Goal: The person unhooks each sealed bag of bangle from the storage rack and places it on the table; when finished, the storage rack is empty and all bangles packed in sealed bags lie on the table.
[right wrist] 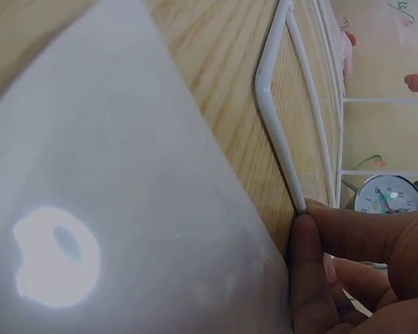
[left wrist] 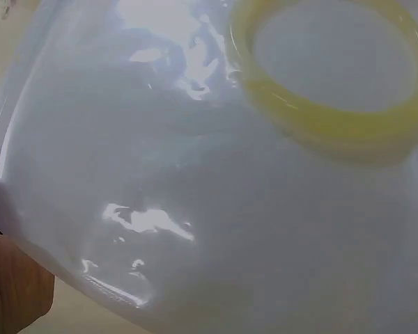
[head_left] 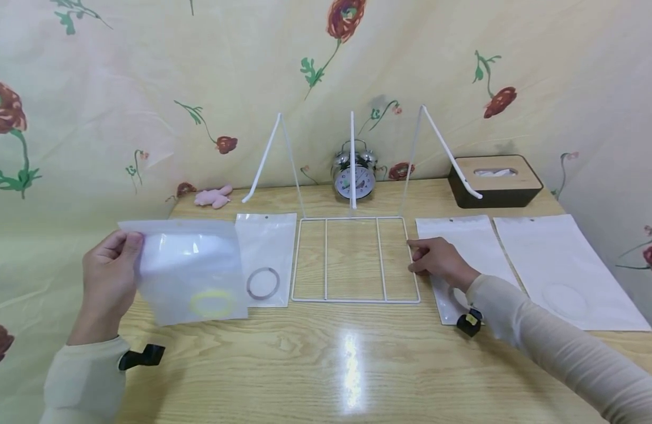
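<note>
My left hand (head_left: 111,274) pinches one end of a clear-fronted white plastic bag (head_left: 169,271), held up at the left. Inside lies a yellow bangle (head_left: 212,292), which the left wrist view shows close up behind shiny plastic (left wrist: 334,122). With thumb and fingers, my right hand (head_left: 442,260) grips the right side of a white wire rack (head_left: 352,301); the right wrist view shows the thumb and a fingertip on its wire (right wrist: 272,104). Under my right wrist is another bag (head_left: 453,232) with a pale ring.
Left of the rack lies a bag (head_left: 265,247) with a dark ring; a larger bag (head_left: 548,247) lies far right. Three white prongs (head_left: 352,153) slant up from the rack's back. Behind stand an alarm clock (head_left: 365,176), a tissue box (head_left: 495,191) and a pink plush toy (head_left: 213,197).
</note>
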`<state>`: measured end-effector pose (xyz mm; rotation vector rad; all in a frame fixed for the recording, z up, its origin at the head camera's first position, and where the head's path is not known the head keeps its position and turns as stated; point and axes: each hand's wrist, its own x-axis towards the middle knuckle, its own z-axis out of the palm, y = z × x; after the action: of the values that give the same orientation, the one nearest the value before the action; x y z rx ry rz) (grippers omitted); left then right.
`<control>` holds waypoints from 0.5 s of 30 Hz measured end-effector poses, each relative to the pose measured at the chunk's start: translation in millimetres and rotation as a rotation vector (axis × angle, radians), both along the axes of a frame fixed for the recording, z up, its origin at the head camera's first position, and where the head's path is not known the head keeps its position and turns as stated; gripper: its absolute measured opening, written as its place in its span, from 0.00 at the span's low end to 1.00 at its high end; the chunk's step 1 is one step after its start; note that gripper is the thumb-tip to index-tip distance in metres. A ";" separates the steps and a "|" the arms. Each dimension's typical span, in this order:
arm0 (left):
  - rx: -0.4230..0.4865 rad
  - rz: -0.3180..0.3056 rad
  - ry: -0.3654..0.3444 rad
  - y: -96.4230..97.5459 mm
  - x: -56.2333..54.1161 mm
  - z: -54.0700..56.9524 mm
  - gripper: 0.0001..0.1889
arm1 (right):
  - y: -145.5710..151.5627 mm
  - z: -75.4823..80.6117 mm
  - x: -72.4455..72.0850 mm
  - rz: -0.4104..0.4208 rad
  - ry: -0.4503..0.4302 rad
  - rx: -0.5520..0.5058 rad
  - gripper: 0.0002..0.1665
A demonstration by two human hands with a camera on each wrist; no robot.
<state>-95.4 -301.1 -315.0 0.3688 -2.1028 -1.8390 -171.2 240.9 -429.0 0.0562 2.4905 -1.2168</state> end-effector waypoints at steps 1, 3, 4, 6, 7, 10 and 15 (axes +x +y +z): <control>-0.003 0.017 -0.019 -4.8 0.1 -2.0 0.08 | 0.3 0.0 -0.1 0.000 0.000 0.004 0.42; -0.004 0.032 -0.049 -14.7 0.0 -6.2 0.07 | 1.1 -0.4 -0.4 0.000 0.003 0.007 0.42; 0.000 0.037 -0.057 -19.3 -0.7 -8.2 0.07 | 1.3 -0.5 -0.4 -0.001 0.002 0.007 0.42; -0.008 0.042 -0.086 -28.6 -2.6 -11.4 0.06 | 2.1 -0.5 -0.5 -0.003 0.003 0.010 0.42; -0.006 0.049 -0.096 -32.8 -4.1 -13.0 0.06 | 2.6 -0.6 -0.6 -0.004 0.004 0.010 0.42; -0.003 0.071 -0.143 -43.7 -9.2 -16.6 0.06 | 3.0 0.2 -0.5 -0.012 -0.008 0.010 0.42; -0.008 0.072 -0.206 -55.7 -19.0 -19.9 0.08 | 4.1 0.7 -1.2 -0.016 -0.022 0.012 0.43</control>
<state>-114.3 -356.8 -334.9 0.6484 -2.1969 -1.8189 -172.4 245.0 -428.3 0.0928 2.4832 -1.2007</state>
